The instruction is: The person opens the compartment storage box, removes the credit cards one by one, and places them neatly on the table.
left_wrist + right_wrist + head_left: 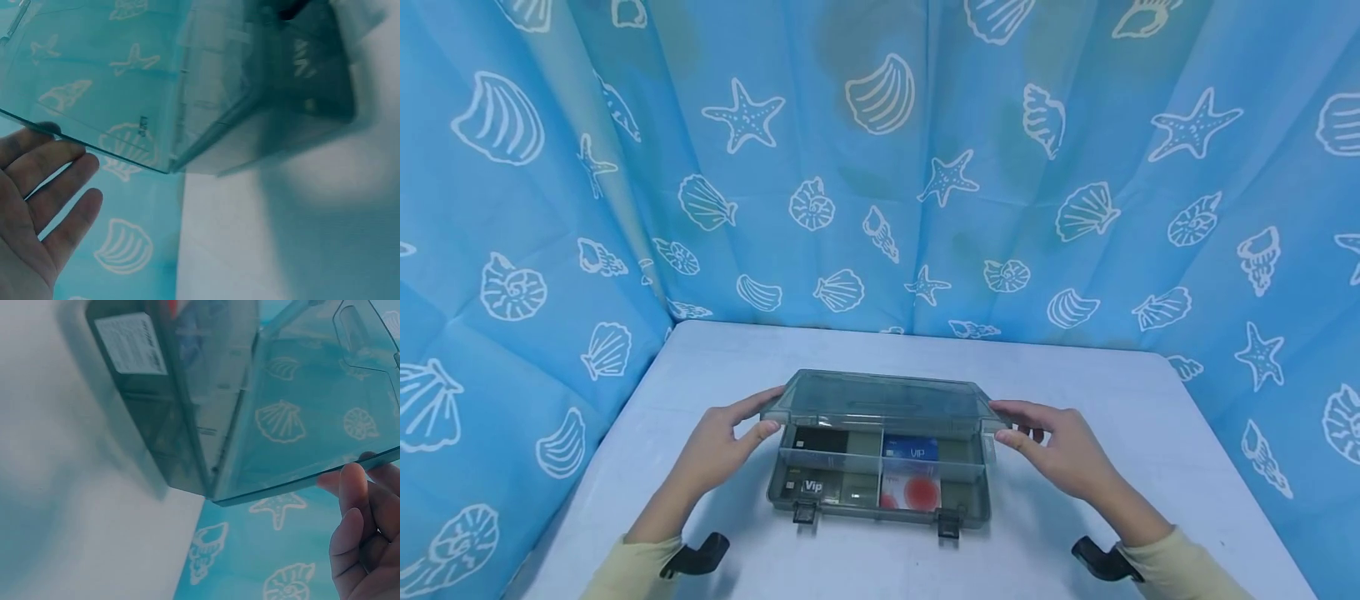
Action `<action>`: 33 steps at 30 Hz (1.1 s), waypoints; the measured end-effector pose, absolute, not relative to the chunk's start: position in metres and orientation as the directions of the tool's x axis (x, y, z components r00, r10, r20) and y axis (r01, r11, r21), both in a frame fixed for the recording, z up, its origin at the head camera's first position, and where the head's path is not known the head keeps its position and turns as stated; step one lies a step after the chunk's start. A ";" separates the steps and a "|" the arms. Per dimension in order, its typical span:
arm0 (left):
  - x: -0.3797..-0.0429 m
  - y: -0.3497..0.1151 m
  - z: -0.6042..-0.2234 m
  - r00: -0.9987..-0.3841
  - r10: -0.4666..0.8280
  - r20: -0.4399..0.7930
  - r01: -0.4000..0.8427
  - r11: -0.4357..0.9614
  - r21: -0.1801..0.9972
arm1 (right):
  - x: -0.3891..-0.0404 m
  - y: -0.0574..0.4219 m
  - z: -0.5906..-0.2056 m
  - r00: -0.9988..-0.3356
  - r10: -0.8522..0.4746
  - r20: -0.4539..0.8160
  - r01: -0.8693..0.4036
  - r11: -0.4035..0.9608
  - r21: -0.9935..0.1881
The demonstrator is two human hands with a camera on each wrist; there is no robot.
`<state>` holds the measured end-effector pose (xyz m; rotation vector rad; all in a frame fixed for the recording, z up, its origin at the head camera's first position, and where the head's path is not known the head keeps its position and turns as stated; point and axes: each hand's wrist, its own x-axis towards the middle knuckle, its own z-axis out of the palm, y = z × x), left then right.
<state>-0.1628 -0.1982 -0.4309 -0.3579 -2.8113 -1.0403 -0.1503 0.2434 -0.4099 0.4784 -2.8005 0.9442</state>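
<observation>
A grey see-through plastic box [966,500] sits on the table with its hinged lid [887,396] raised at a slant. At the lid's left edge, my left hand [718,450] holds it between thumb and fingers; the other fingers stretch loosely outside it in the left wrist view. My right hand [1067,454] pinches the opposite edge, fingers bent. Inside the divided box lie a black card [822,439], a dark "Vip" card [816,487], a blue VIP card [912,448] and a card with a red circle [921,493].
Two dark latches, a left latch [804,512] and a right latch [948,523], hang at the box's front. A white label [132,344] is stuck on its outside. The white table [1015,558] meets a blue seashell curtain [880,183] at the back and sides.
</observation>
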 end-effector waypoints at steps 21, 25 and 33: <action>-0.156 -0.198 -0.414 -0.932 0.138 0.334 0.308 0.789 0.532 | -0.144 0.244 -0.390 -0.889 -0.318 0.331 -0.450 0.745 -0.493; -0.157 -0.197 -0.415 -0.916 0.147 0.374 0.334 0.796 0.505 | -0.146 0.246 -0.391 -0.869 -0.307 0.389 -0.463 0.780 -0.420; -0.166 -0.192 -0.412 -0.853 0.128 0.506 0.419 0.746 0.517 | -0.154 0.246 -0.393 -0.813 -0.245 0.529 -0.546 0.638 -0.543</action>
